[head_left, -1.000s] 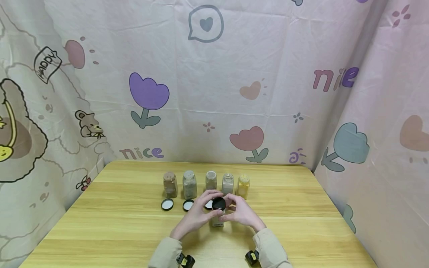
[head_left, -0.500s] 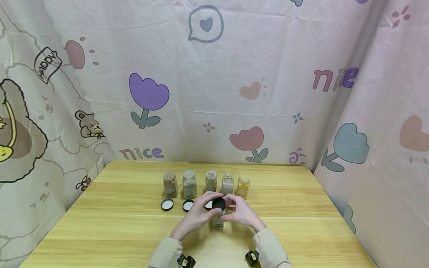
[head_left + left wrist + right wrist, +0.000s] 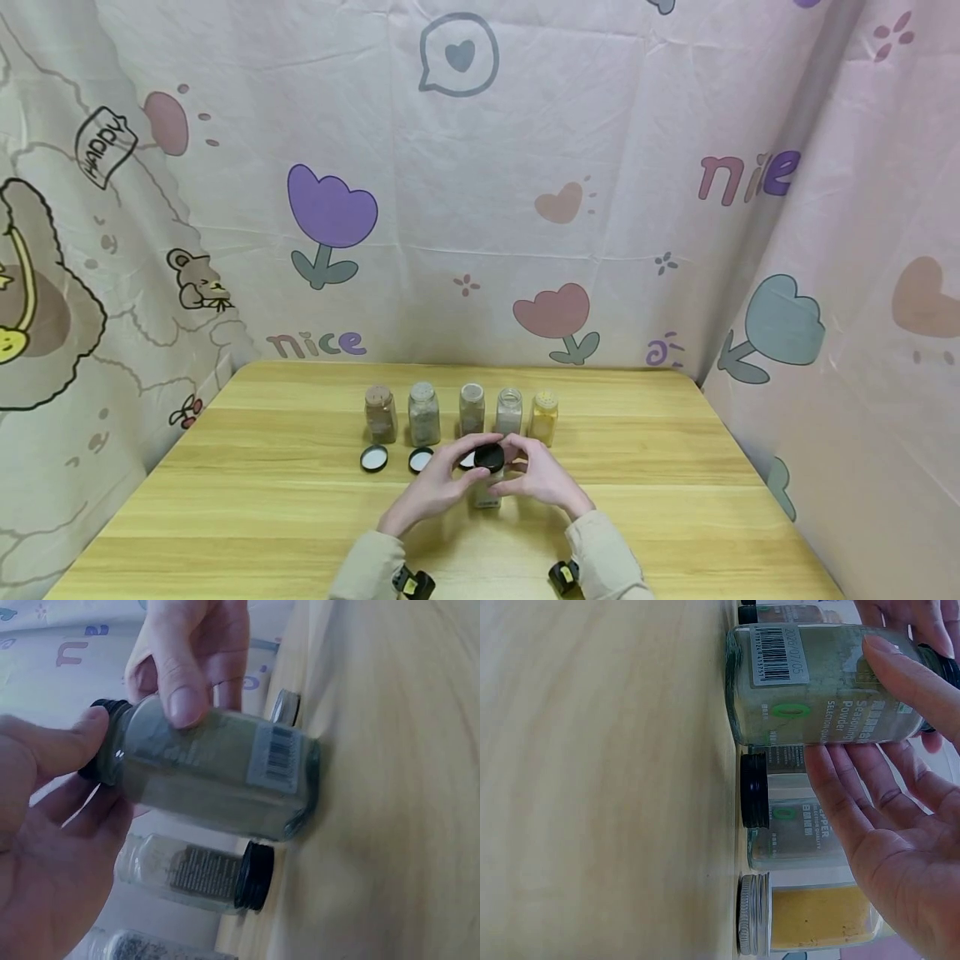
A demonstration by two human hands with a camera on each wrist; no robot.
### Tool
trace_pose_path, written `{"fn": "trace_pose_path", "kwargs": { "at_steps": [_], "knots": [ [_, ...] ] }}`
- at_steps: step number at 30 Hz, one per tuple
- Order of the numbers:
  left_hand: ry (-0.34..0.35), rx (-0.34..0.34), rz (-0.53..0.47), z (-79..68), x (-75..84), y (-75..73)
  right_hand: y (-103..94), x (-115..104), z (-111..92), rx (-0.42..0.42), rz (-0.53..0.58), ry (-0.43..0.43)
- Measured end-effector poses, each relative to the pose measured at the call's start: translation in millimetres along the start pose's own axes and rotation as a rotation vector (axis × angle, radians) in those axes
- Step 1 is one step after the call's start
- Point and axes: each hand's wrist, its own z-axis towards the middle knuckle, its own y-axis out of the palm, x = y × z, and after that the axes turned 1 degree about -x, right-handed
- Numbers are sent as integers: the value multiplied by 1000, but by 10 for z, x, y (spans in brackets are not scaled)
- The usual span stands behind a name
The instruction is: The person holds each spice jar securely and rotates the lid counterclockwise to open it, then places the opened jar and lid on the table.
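Note:
A clear glass seasoning jar [image 3: 825,712] of greenish-grey powder stands upright, its bottom at the tabletop. My left hand [image 3: 442,482] pinches its black lid [image 3: 489,457] between thumb and fingers. My right hand [image 3: 540,473] grips the jar body, with the thumb on one side and fingers on the other. In the left wrist view the lid [image 3: 105,742] sits on the jar's neck beneath the left thumb. A barcode label [image 3: 274,756] shows low on the glass. Some of the jar's upper part is hidden by my hands in the head view.
Behind my hands stands a row of spice jars: brown [image 3: 381,415], grey-green [image 3: 424,415], another greyish [image 3: 472,407], pale [image 3: 509,410] and yellow [image 3: 543,418]. Black-rimmed lids [image 3: 374,458] lie before them. A silver lid [image 3: 754,915] is by the yellow jar. Patterned curtains [image 3: 450,208] enclose the wooden table [image 3: 247,500].
The left fingers have shifted slightly toward the person around the lid. The jar and right hand stay in nearly the same place.

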Motion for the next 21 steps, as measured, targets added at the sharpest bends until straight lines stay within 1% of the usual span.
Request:
{"fn": "trace_pose_path", "kwargs": {
  "at_steps": [1, 5, 6, 8, 10, 11, 15, 17, 19, 21],
  "knots": [
    [5, 25, 25, 2, 0, 10, 0, -1, 1, -1, 0, -1],
    [-17, 134, 100, 16, 2, 67, -4, -17, 3, 0, 20, 16],
    [-25, 152, 111, 19, 8, 74, -5, -22, 1, 0, 20, 19],
    [-41, 163, 119, 19, 16, 75, -7, -29, 0, 0, 25, 26],
    [-38, 149, 122, 12, 25, 56, -7, -31, -1, 0, 21, 27],
    [-36, 130, 105, 8, 32, 40, -6, -32, -3, 1, 18, 30],
    [-16, 23, -4, -8, 40, -22, -2, -28, -5, 4, 3, 34],
    [-11, -17, -58, -10, 38, -35, 2, -24, -6, 7, -2, 34],
    [-7, -19, -52, -10, 29, -30, 5, -19, -7, 5, -5, 31],
    [8, 10, -16, -6, 17, -9, 8, -13, -7, 5, -5, 27]
  ]
}}
